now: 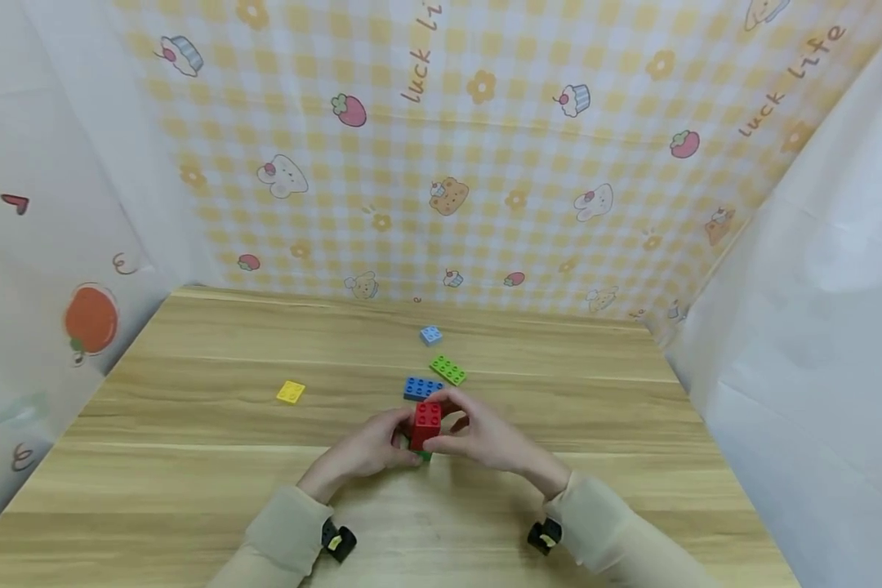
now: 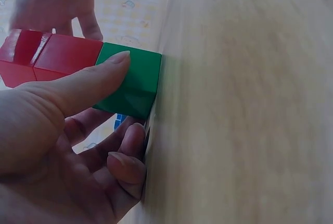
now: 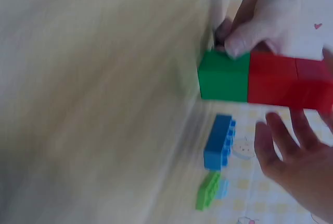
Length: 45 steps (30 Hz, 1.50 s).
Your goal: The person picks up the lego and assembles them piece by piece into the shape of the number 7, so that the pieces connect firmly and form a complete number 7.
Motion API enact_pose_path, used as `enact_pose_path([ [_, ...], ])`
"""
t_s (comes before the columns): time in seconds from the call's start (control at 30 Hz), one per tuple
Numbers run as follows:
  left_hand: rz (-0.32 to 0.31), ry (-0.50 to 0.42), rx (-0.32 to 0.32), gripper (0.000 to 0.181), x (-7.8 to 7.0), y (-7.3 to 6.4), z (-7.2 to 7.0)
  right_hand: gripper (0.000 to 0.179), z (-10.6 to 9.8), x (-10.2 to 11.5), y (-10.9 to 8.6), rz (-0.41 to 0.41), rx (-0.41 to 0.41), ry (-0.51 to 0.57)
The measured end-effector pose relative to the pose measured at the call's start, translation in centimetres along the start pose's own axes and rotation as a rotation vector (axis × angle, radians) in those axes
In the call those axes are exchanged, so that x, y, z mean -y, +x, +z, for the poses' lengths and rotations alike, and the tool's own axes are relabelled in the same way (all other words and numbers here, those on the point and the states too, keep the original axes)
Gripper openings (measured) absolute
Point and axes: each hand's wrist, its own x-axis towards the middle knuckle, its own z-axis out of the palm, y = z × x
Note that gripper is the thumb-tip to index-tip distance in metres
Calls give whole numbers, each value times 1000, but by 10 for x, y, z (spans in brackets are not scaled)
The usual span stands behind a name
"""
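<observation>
A stack of toy building bricks stands upright on the table: a green brick (image 2: 132, 81) at the bottom and two red bricks (image 1: 428, 415) above it. My left hand (image 1: 371, 445) grips the stack low down, its thumb across the green brick in the left wrist view. From the other side, my right hand (image 1: 485, 433) holds the upper red brick between thumb and index finger. Its other fingers are spread in the right wrist view. Just behind the stack lies a blue brick (image 1: 420, 387), partly hidden by the right hand.
Farther back are a flat light green brick (image 1: 448, 370) and a small light blue brick (image 1: 430, 335). A flat yellow brick (image 1: 290, 392) lies to the left on the wooden table (image 1: 191, 474). A checked cloth (image 1: 522, 147) hangs behind the table.
</observation>
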Motion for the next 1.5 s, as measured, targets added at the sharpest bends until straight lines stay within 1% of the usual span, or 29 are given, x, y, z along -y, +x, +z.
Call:
enact_pose_path([
  [0.07, -10, -6, 1, 38, 0, 1, 1, 49, -9, 2, -1, -6, 46, -3],
  [0.13, -19, -13, 1, 39, -1, 1, 1, 52, -18, 3, 0, -6, 73, -7],
  [0.23, -29, -17, -2, 39, -1, 2, 1, 49, -31, 4, 3, 6, 66, -32],
  [0.33, -27, -10, -5, 38, 0, 3, 1, 41, -41, 2, 8, 33, 1, -59],
  [0.37, -28, -9, -5, 38, 0, 3, 1, 38, -44, 6, 9, 47, -24, -68],
  [0.4, -26, -10, -5, 38, 1, 3, 1, 35, -47, 3, 12, 56, -49, -76],
  [0.53, -35, -11, -4, 38, 2, 3, 2, 31, -59, -6, 19, 140, -144, -102],
  [0.63, -41, -20, -7, 38, 1, 3, 3, 30, -65, -20, 25, 196, -218, -88],
  [0.77, -46, -22, -8, 39, 0, 2, 4, 29, -68, -32, 33, 262, -301, -30],
  [0.93, -35, -11, -9, 38, 0, 0, 4, 30, -67, -48, 41, 317, -360, 46],
  [1.03, -23, -14, -10, 38, 0, 0, 5, 33, -65, -58, 45, 328, -364, 66],
  [1.13, -21, -15, -10, 38, 0, 0, 5, 34, -61, -66, 48, 346, -346, 62],
  [1.33, -12, -17, -13, 38, 1, 0, 5, 31, -55, -77, 55, 363, -298, -6],
  [1.5, -13, -19, -16, 38, 1, 0, 4, 30, -52, -81, 61, 375, -305, -43],
])
